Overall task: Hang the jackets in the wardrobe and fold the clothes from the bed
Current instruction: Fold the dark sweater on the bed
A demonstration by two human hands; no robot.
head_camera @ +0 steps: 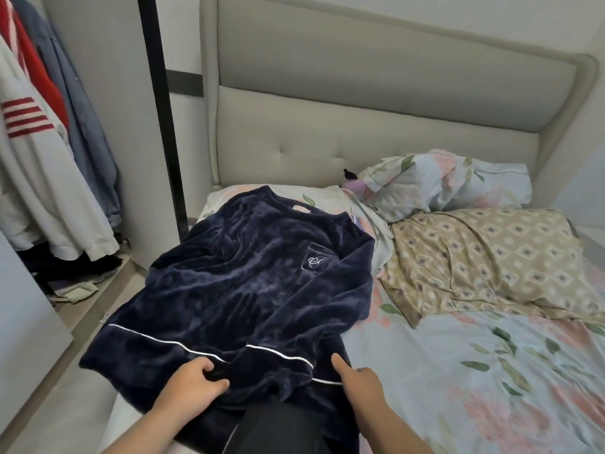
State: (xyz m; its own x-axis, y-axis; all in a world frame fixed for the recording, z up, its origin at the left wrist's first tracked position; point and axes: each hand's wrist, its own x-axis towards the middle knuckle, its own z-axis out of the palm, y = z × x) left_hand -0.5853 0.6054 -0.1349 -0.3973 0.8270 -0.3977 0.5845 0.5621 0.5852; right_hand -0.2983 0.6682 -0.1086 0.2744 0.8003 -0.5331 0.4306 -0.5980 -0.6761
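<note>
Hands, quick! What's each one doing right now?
Left hand: closed, gripping the hem of the navy top.
Right hand: closed, pinching the same hem's right edge, thumb on top.

Navy velour pyjama top, white-piped, spread front-up on floral bed, collar farthest; white, red and denim jackets hanging in wardrobe

A padded beige headboard stands against a pale wall at the head of the bed. To its left, a black post edges the wardrobe. The floor is light grey in soft light.
</note>
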